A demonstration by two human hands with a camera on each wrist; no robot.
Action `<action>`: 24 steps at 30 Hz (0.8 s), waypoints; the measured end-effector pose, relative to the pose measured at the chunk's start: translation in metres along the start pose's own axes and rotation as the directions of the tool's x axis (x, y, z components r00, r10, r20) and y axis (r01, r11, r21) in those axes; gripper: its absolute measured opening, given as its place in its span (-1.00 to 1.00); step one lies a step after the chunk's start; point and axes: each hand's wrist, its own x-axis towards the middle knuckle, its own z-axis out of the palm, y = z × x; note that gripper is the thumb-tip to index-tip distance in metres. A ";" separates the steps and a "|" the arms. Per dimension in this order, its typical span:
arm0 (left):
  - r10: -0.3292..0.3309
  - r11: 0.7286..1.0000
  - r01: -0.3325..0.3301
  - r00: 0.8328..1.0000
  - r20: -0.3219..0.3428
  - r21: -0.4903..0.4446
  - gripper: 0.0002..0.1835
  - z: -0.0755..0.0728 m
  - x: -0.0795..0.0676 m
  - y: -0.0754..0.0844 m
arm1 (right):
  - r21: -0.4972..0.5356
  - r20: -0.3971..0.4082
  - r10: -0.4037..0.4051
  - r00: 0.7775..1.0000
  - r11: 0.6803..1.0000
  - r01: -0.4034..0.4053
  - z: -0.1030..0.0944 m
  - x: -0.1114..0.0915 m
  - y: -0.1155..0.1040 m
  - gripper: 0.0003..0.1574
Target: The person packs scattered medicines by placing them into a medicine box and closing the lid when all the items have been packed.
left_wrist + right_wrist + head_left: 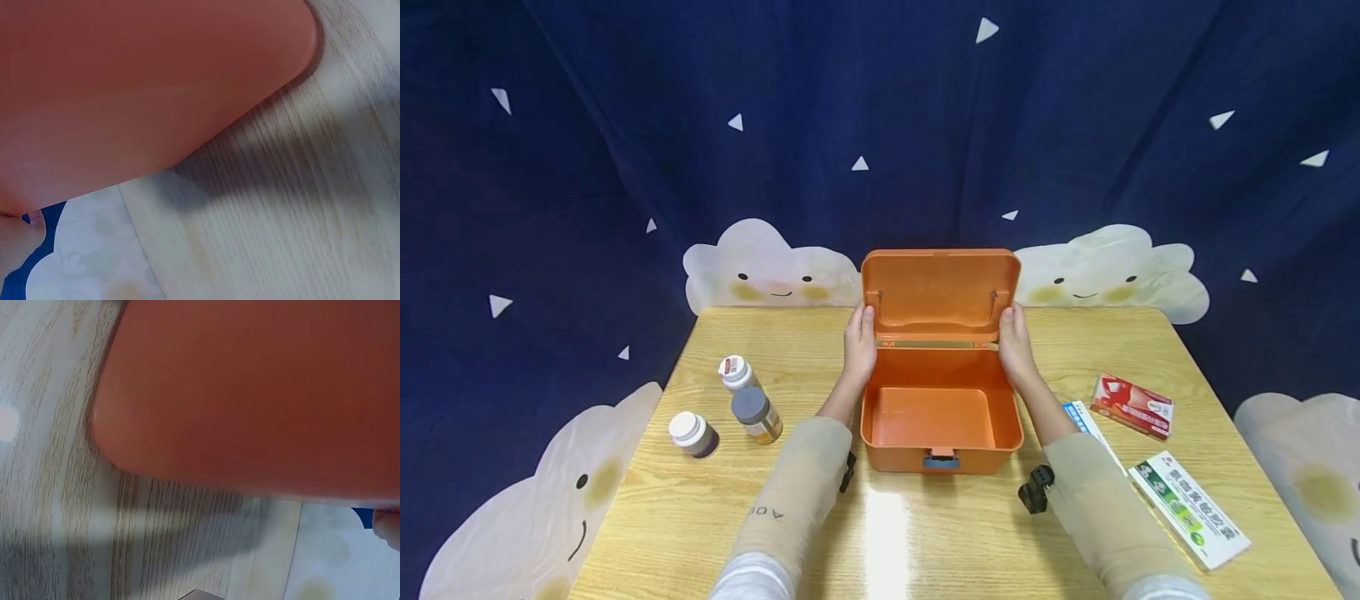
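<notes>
An orange plastic box (942, 458) stands with its lid (942, 292) raised, its inside bare and a blue-grey latch (942, 461) on its front. My left hand (860, 346) holds its left side near the hinge, thumb along the lid's edge. On the opposite side my right hand (1017, 346) grips it the same way. The left wrist view is mostly the box's smooth side wall (156, 81), with part of the left hand at the lower left edge. The right wrist view shows the other side wall (250, 394) and right fingertips (389, 526) at the far edge.
Left on the wooden table (820, 550) stand a white bottle (739, 372), a grey-capped bottle (756, 415) and a white-capped dark jar (694, 434). Right lie a red carton (1132, 406), a white-green carton (1189, 508) and a blue-white carton (1093, 429) partly behind my forearm.
</notes>
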 end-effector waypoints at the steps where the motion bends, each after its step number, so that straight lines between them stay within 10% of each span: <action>1: 0.000 1.000 0.000 1.000 0.002 0.005 -0.60 -0.001 -0.002 0.005 | -0.006 0.004 0.006 1.000 1.000 -0.006 0.000 0.000 0.000 -0.34; 7: 0.038 0.998 -0.039 0.999 0.012 0.050 -0.59 -0.001 0.000 -0.011 | -0.039 0.023 0.036 0.999 0.999 -0.035 0.001 0.001 0.001 -0.35; 15: 0.078 0.996 -0.079 0.997 0.030 0.032 -0.53 0.014 0.041 -0.199 | -0.132 0.027 0.099 0.995 0.987 -0.095 0.001 0.000 0.006 -0.42; 18: 0.027 0.998 -0.029 0.999 0.032 0.053 -0.54 0.014 0.042 -0.208 | -0.143 0.035 0.130 0.991 0.982 -0.124 0.001 0.000 0.008 -0.44; 24: -0.050 0.996 0.049 0.999 0.020 0.081 -0.48 0.008 0.028 -0.175 | -0.182 0.058 0.189 0.980 0.967 -0.176 0.002 0.001 0.009 -0.41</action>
